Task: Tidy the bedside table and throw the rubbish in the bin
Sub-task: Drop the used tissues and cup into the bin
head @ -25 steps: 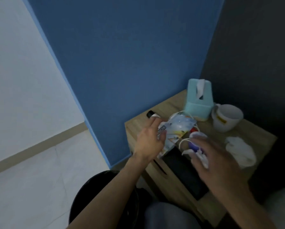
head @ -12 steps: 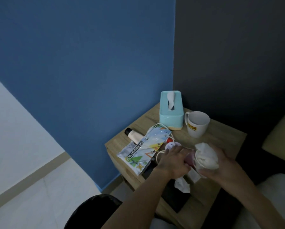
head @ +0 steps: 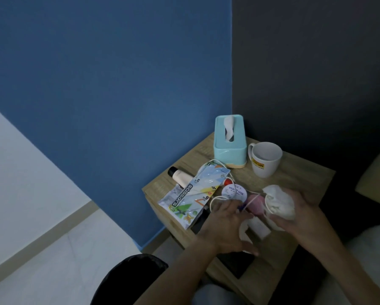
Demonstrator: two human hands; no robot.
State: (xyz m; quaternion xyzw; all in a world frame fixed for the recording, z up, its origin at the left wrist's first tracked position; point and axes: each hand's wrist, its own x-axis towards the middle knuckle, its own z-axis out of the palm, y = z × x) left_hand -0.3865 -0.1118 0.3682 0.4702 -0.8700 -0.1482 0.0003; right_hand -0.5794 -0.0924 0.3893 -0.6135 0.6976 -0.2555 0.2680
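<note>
The left hand (head: 226, 227) lies spread, palm down, over a small tissue (head: 244, 233) on the bedside table (head: 294, 177), gripping nothing. Just right of it, the right hand (head: 299, 214) clutches a crumpled tissue (head: 279, 203). Beyond stands a white mug (head: 265, 159).

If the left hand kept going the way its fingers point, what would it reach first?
Probably the round white lid: the left hand points up-table, fingertips just short of it by the white cable. Depth is unclear; the pink item lies slightly right of that line.
</note>
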